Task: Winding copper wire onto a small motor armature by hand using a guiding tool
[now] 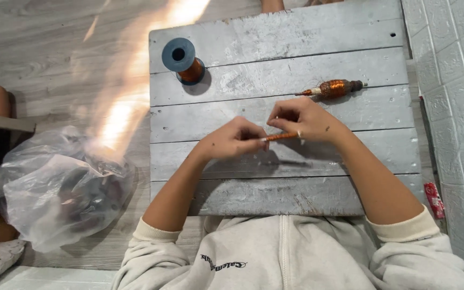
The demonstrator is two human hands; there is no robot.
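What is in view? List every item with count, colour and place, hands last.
board: one, grey planks, centre, under the hands
spool: one, blue flanges with copper wire, upright at the board's top left
wound coil: one, copper on a dark shaft, lying at the board's upper right
rod: one, thin, orange with a pale tip, held between both hands above the board
bag: one, clear plastic with dark parts inside, on the floor at left
packet: one, small, red, beside the tiled wall at right
floor: grey wood, around the board
left hand: pinches the rod's left end
right hand: grips the rod's right end
sleeves: two, cream, bottom
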